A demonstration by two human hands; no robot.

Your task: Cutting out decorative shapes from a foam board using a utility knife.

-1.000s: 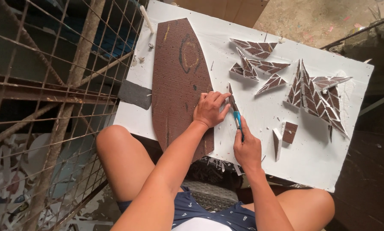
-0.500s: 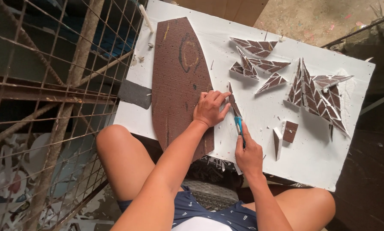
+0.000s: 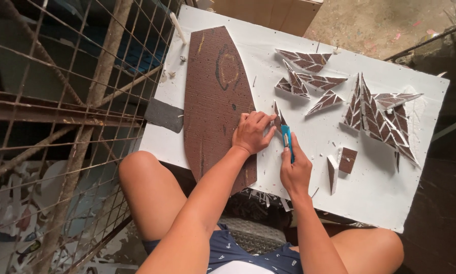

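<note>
Left hand [image 3: 252, 133] fingers pinning small brown shard [image 3: 278, 116], right hand [image 3: 296, 170] fingers gripping blue knife [image 3: 288, 140]

This looks like a rough, makeshift craft workspace, partly outdoors. A white foam board [image 3: 380, 187] resting across the person's bare knees serves as the bench. To the left of the hands stands a rusty wire mesh frame [image 3: 60, 101] with corroded bars, and beyond the hands, past the board's far edge, lies bare dirt ground [image 3: 380, 25]. Cut brown patterned triangles [image 3: 375, 111] lie to the right of the hands (offcuts and white crumbs are scattered around them), and broken debris [image 3: 14, 213] litters the ground at lower left.
</note>
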